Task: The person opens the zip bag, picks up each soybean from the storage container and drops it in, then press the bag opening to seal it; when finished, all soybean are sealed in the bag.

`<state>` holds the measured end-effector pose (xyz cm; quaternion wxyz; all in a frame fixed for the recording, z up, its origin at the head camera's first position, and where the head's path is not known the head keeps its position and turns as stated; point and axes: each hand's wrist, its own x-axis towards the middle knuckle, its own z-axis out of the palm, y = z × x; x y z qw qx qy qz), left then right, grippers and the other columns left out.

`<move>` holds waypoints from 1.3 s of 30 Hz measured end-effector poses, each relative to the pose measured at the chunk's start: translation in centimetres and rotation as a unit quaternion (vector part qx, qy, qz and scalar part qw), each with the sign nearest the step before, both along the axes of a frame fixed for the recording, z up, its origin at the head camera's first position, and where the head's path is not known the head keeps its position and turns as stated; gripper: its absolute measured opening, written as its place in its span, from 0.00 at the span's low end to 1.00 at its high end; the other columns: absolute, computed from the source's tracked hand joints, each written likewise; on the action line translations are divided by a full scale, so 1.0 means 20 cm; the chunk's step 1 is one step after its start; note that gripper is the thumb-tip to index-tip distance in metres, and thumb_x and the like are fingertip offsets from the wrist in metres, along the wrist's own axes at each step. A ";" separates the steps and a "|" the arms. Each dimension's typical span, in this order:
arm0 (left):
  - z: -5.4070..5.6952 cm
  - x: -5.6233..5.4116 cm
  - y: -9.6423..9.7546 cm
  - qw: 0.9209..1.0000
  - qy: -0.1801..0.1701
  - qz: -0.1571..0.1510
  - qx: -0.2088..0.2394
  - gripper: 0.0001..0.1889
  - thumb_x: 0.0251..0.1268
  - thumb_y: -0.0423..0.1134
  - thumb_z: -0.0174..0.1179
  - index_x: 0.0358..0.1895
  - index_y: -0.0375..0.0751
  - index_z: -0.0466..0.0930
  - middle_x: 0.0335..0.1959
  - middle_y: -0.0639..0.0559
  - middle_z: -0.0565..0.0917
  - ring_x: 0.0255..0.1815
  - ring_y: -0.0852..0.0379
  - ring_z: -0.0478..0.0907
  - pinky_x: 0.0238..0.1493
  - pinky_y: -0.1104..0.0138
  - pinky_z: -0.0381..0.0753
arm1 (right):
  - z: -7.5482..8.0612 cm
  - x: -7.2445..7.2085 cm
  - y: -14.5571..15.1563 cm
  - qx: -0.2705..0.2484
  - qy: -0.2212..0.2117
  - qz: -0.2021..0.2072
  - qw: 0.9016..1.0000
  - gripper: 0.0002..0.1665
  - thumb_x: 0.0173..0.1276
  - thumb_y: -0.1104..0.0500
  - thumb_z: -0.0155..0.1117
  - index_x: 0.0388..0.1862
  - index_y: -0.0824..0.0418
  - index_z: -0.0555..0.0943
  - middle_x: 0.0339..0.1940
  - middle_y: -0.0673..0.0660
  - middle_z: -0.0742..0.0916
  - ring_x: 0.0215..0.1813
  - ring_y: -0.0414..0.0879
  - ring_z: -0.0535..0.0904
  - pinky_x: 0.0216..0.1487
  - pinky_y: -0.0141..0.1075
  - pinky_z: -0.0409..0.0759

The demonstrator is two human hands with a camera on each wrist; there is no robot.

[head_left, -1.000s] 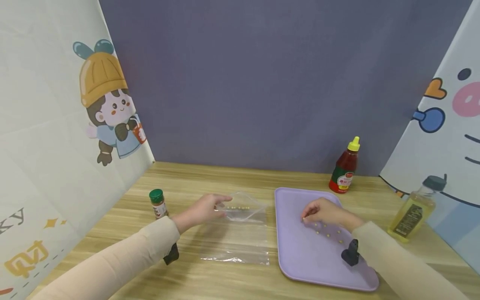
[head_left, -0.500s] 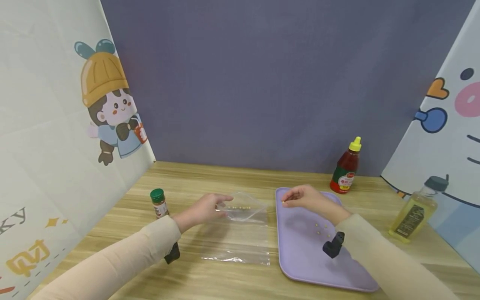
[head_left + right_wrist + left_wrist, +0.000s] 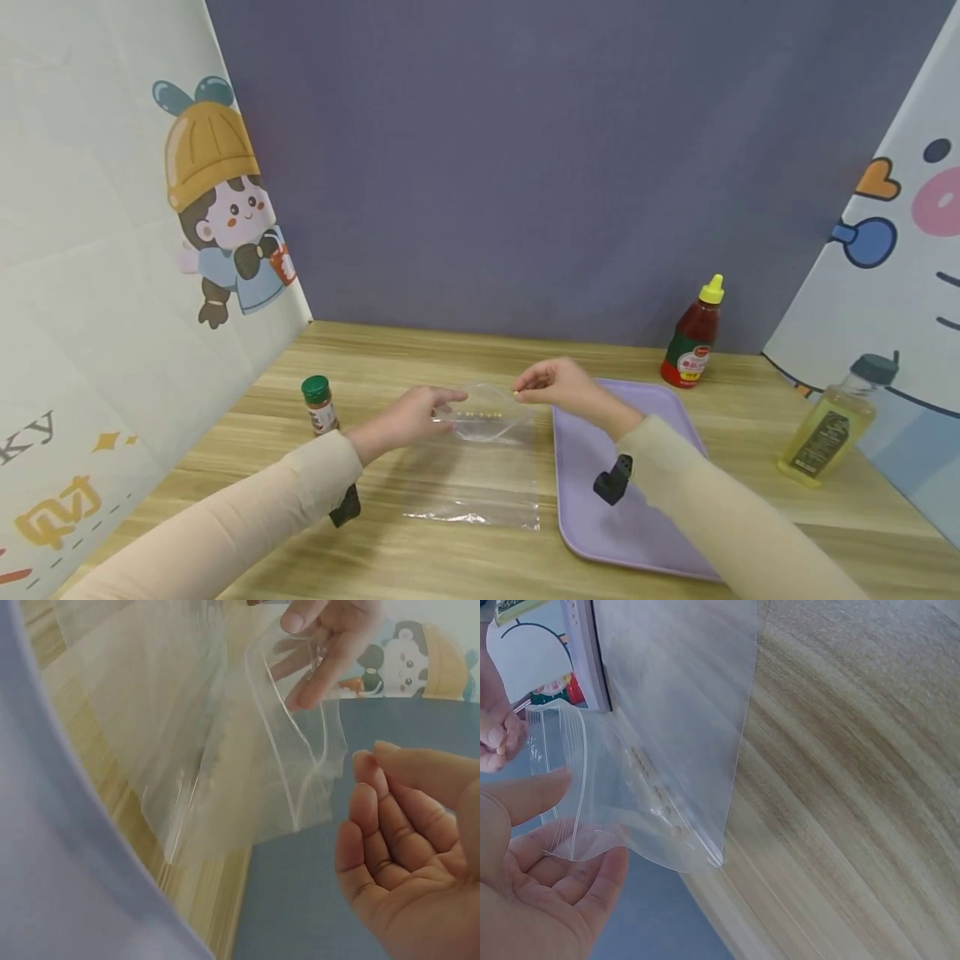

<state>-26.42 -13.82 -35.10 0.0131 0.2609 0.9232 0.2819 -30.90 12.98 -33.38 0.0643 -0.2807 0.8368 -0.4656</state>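
Note:
A clear zip-lock bag (image 3: pixel 472 475) lies on the table with its mouth raised and spread. My left hand (image 3: pixel 411 417) holds the mouth at its left side, thumb and fingers apart around the film. Several small yellow bean-like pieces (image 3: pixel 480 414) sit in a row inside the bag, also visible through the film in the left wrist view. My right hand (image 3: pixel 562 387) is at the right corner of the mouth, pinching one small yellow piece (image 3: pixel 501 750) between thumb and fingertip. In the right wrist view that piece is hidden by the fingertips.
A purple tray (image 3: pixel 600 533) lies right of the bag, partly under my right forearm. A green-capped jar (image 3: pixel 320 407) stands behind my left wrist. At the right are a red sauce bottle (image 3: pixel 692 346) and an oil bottle (image 3: pixel 828 429). A dark cloth panel (image 3: pixel 510 183) rises behind.
My right hand has moved left from the tray to the bag's mouth, carrying a small yellow piece. My left hand and the bag have stayed nearly still.

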 end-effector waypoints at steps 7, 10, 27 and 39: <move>0.00 0.00 0.00 1.000 0.003 -0.001 -0.001 0.26 0.60 0.30 0.64 0.64 0.33 0.73 0.62 0.41 0.78 0.52 0.45 0.81 0.54 0.56 0.83 | -0.01 0.00 -0.07 0.019 0.032 0.005 0.999 0.11 0.61 0.64 0.70 0.39 0.70 0.86 0.37 0.60 0.90 0.36 0.38 0.84 0.39 0.29 0.84; 0.00 0.00 0.00 1.000 0.003 0.000 -0.002 0.26 0.60 0.30 0.64 0.64 0.33 0.73 0.62 0.40 0.78 0.52 0.44 0.81 0.54 0.56 0.84 | 0.00 0.00 -0.08 0.017 0.027 -0.002 0.999 0.11 0.61 0.63 0.70 0.40 0.69 0.86 0.39 0.60 0.90 0.37 0.39 0.85 0.40 0.29 0.84; 0.01 0.00 0.00 1.000 -0.002 0.004 -0.001 0.27 0.61 0.33 0.64 0.64 0.34 0.72 0.63 0.41 0.78 0.54 0.44 0.80 0.56 0.55 0.82 | -0.01 0.00 0.19 -0.001 -0.041 -0.039 0.998 0.18 0.65 0.58 0.66 0.47 0.70 0.84 0.44 0.60 0.89 0.44 0.43 0.85 0.51 0.39 0.84; 0.04 0.00 0.01 1.000 -0.014 0.007 -0.002 0.27 0.61 0.33 0.64 0.65 0.36 0.73 0.60 0.39 0.79 0.54 0.43 0.80 0.54 0.56 0.84 | -0.10 0.02 0.50 0.083 -0.044 -0.067 0.993 0.20 0.66 0.55 0.66 0.49 0.69 0.83 0.48 0.62 0.88 0.47 0.47 0.84 0.51 0.43 0.85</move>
